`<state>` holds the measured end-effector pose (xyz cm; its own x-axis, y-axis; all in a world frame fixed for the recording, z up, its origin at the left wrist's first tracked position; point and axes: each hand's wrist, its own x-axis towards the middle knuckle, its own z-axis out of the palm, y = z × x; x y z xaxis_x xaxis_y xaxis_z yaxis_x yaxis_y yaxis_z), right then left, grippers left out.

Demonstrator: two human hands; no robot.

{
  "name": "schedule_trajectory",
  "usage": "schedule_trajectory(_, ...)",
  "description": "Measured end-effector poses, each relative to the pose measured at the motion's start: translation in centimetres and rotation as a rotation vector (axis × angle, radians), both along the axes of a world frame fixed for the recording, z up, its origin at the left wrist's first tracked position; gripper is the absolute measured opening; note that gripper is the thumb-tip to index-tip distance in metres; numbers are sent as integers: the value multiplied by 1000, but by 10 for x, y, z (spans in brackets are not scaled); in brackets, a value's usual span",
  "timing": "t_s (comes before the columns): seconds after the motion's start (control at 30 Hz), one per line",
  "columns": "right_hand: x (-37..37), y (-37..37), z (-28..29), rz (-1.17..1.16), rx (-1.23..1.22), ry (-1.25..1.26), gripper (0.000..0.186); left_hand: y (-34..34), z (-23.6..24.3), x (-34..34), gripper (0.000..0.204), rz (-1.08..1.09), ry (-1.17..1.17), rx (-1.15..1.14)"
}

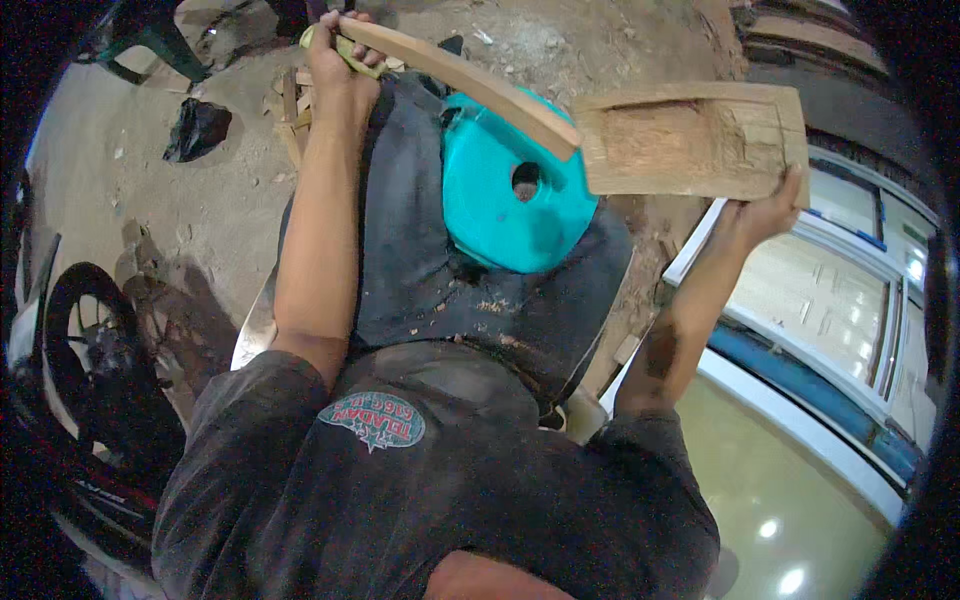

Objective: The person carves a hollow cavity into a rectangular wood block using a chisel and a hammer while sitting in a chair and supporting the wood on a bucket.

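Observation:
My left hand [338, 50] is closed round the far end of a long, squared wooden bar [470, 82], which slants down to the right above my lap. A yellow-green flat piece [352, 56] is pressed in the same hand; its kind I cannot make out. To the right, my right hand [768, 212] grips the lower right corner of a rectangular wooden board [692, 180] with a rough hollow carved in its face. The bar's near end comes close to the board's left edge; whether they touch I cannot tell.
A teal plastic stool [490, 205] with a round hole stands between my legs. Wood offcuts [292, 105] and a black plastic bag [197, 130] lie on the dirt floor. A motorcycle [95, 340] is at left, a white-framed glass case [810, 290] at right.

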<state>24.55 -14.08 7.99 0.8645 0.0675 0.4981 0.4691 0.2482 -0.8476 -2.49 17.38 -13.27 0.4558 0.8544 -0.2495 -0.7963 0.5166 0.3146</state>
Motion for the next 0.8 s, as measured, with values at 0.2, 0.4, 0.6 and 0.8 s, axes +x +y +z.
schedule_trajectory(0.2, -25, 15, -77, 297, -79, 548, 42, 36, -57, -14, 24, -108, -60, 26)
schedule_trajectory(0.4, -22, -5, -161, 519, -75, 806, 46, -4, -9, 7, 25, -134, 25, -12)
schedule_trajectory(0.6, -40, -1, -139, 498, -380, 940, 50, 1, -1, 1, 23, -33, 52, -30)
schedule_trajectory(0.8, -4, -25, -150, 429, -1071, 735, 58, -2, 3, 7, 17, 4, 126, -29)
